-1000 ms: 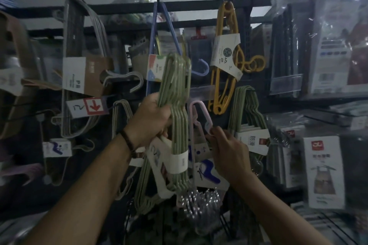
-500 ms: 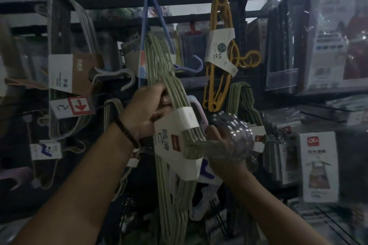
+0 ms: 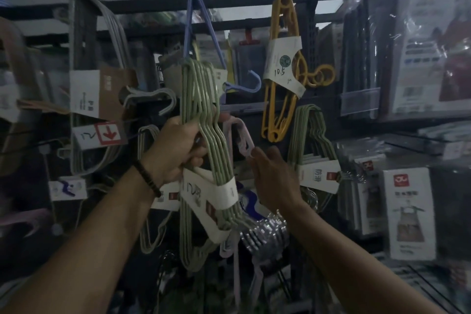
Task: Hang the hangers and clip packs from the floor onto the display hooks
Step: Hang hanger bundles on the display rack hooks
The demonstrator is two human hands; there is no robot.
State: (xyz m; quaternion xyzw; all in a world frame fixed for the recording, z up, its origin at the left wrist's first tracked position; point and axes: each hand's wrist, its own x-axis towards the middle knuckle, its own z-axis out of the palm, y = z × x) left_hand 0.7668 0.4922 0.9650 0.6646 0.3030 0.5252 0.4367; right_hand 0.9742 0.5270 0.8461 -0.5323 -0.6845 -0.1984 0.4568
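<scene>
A bundle of pale green hangers (image 3: 201, 99) with a white paper band (image 3: 216, 194) is held upright in front of the display rack. My left hand (image 3: 178, 150) grips the bundle just above the band. Its silver hooks (image 3: 265, 234) point down below the band. My right hand (image 3: 272, 181) reaches to a pale pink hanger (image 3: 239, 135) that hangs on the rack behind and pinches its lower end. A second green hanger bundle (image 3: 311, 135) hangs to the right of that hand.
A yellow hanger pack (image 3: 280, 71) and a blue hanger (image 3: 201, 23) hang from the top bar. Grey hangers (image 3: 112, 41) with labels fill the left of the rack. Bagged goods (image 3: 418, 58) crowd the shelves on the right. The scene is dim.
The green bundle swung from tilted to upright, its silver hooks dropping below the band. My right hand left the hooks and moved up to the pink hanger.
</scene>
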